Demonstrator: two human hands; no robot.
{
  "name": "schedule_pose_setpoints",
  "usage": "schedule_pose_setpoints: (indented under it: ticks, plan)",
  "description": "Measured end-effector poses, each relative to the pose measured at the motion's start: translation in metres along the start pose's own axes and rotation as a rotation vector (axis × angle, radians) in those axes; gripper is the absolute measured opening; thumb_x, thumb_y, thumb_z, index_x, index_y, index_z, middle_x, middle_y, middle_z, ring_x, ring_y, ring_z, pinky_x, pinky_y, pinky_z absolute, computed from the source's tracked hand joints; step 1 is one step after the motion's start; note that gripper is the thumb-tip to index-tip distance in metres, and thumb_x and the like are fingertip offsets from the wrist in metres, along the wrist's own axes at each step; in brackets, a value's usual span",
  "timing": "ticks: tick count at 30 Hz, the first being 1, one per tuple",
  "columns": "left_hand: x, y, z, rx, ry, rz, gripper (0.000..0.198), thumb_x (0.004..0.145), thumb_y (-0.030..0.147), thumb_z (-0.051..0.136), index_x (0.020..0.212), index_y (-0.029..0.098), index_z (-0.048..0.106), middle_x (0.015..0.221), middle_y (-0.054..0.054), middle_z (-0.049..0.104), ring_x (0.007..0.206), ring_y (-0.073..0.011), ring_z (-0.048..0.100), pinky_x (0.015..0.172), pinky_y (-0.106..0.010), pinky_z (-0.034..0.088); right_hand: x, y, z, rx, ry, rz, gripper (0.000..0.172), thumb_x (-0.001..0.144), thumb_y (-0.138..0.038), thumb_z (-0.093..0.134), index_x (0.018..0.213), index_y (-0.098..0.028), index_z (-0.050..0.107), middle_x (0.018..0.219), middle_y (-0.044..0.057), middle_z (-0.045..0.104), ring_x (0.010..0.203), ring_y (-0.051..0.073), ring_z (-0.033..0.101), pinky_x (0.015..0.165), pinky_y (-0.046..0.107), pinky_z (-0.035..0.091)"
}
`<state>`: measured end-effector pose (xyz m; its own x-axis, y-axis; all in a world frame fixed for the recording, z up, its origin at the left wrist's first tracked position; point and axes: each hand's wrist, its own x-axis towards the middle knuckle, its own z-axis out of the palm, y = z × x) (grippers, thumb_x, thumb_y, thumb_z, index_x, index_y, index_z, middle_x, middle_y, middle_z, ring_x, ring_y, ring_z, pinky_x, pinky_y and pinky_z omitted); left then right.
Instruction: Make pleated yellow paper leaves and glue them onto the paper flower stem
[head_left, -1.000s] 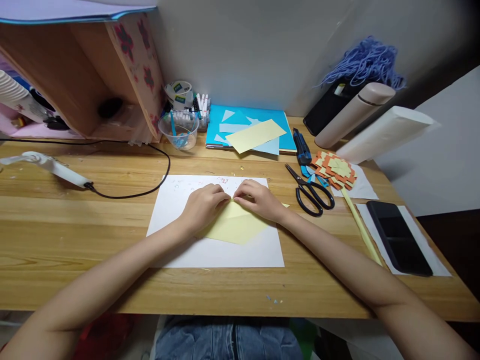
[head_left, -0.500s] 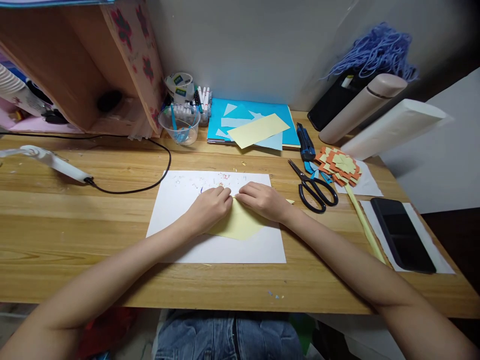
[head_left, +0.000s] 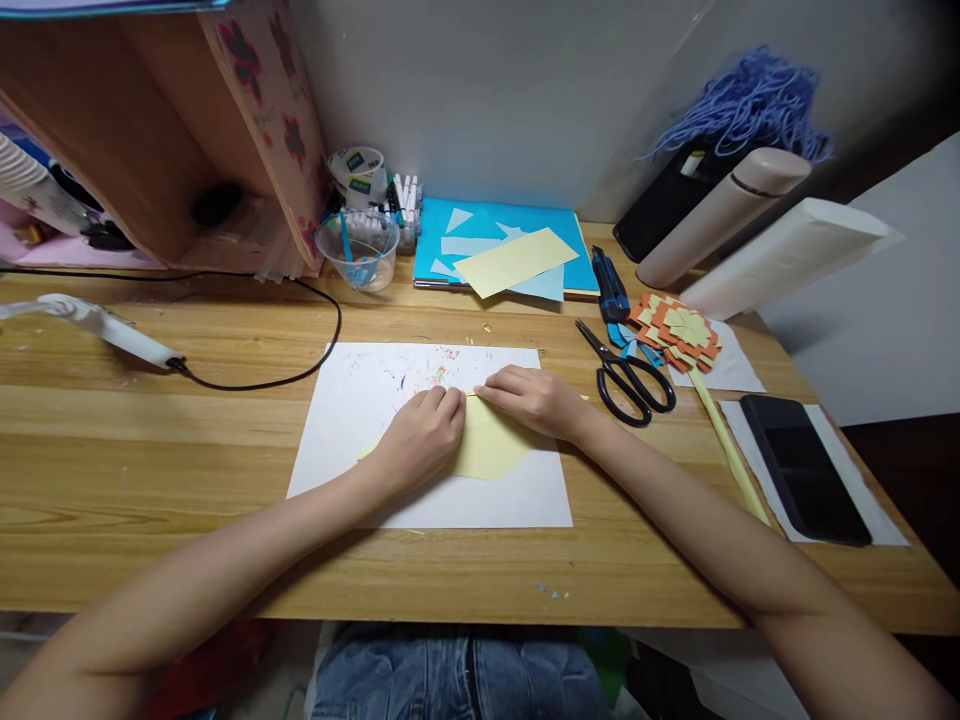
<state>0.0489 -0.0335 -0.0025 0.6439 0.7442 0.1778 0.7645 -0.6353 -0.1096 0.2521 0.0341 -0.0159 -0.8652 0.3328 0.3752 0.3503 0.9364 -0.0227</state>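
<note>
A sheet of yellow paper (head_left: pixel 489 447) lies over a white sheet (head_left: pixel 337 400) on the wooden table. My left hand (head_left: pixel 426 430) is closed, its fingers gripping the paper's far edge near the middle. Close beside it, my right hand (head_left: pixel 529 400) has its fingers pressed together on the same edge, just to the right. That far edge looks rolled or folded between the fingertips. Both hands cover much of the paper, and a small corner of it shows left of my left hand.
Black-handled scissors (head_left: pixel 630 380) and a blue utility knife (head_left: pixel 610 285) lie to the right. Beyond them are an orange and yellow paper flower (head_left: pixel 679 330) and a phone (head_left: pixel 806 470). A clear cup (head_left: pixel 358 252) and blue sheets (head_left: pixel 431 235) stand at the back; a cable (head_left: pixel 255 386) curves at left.
My left hand has shifted slightly down, and the yellow paper has turned or slid a little: its right tip shows less, while a corner now shows at left. My right hand stays nearly in place.
</note>
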Motion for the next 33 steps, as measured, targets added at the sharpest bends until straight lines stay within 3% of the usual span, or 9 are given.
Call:
schedule_pose_setpoints:
  ticks: [10, 16, 24, 33]
  plan:
    - [0.0021, 0.0003, -0.0035, -0.030, -0.025, -0.028, 0.024, 0.087, 0.010, 0.035, 0.095, 0.010, 0.057, 0.085, -0.010, 0.056, 0.078, -0.0217, 0.051, 0.067, -0.034, 0.042, -0.0013, -0.0038, 0.0012, -0.106, 0.035, 0.049, 0.022, 0.091, -0.015, 0.041, 0.091, -0.016, 0.064, 0.086, 0.006, 0.067, 0.082, 0.018, 0.056, 0.062, 0.029, 0.041]
    - [0.0015, 0.0013, -0.0031, -0.026, -0.017, -0.040, 0.025, 0.087, 0.010, 0.035, 0.098, 0.009, 0.057, 0.085, -0.010, 0.055, 0.077, -0.0216, 0.050, 0.067, -0.033, 0.042, 0.0012, -0.0088, 0.0007, -0.060, 0.069, 0.184, 0.021, 0.090, -0.017, 0.044, 0.087, -0.016, 0.065, 0.081, 0.006, 0.066, 0.077, 0.017, 0.055, 0.062, 0.028, 0.040]
    - [0.0020, 0.0017, -0.0019, -0.052, 0.010, -0.054, 0.023, 0.087, 0.010, 0.036, 0.094, 0.010, 0.058, 0.083, -0.010, 0.055, 0.075, -0.0215, 0.050, 0.065, -0.034, 0.043, 0.0000, -0.0021, 0.0042, 0.036, 0.139, 0.183, 0.017, 0.089, -0.020, 0.049, 0.085, -0.017, 0.065, 0.079, 0.005, 0.066, 0.076, 0.016, 0.056, 0.062, 0.026, 0.040]
    - [0.0011, 0.0013, -0.0008, -0.069, 0.025, -0.054, 0.023, 0.087, 0.010, 0.035, 0.094, 0.009, 0.057, 0.083, -0.011, 0.056, 0.075, -0.0210, 0.051, 0.064, -0.034, 0.042, 0.0027, -0.0089, 0.0004, -0.036, 0.035, 0.193, 0.024, 0.091, -0.016, 0.042, 0.082, -0.016, 0.064, 0.076, 0.006, 0.063, 0.074, 0.016, 0.052, 0.060, 0.027, 0.036]
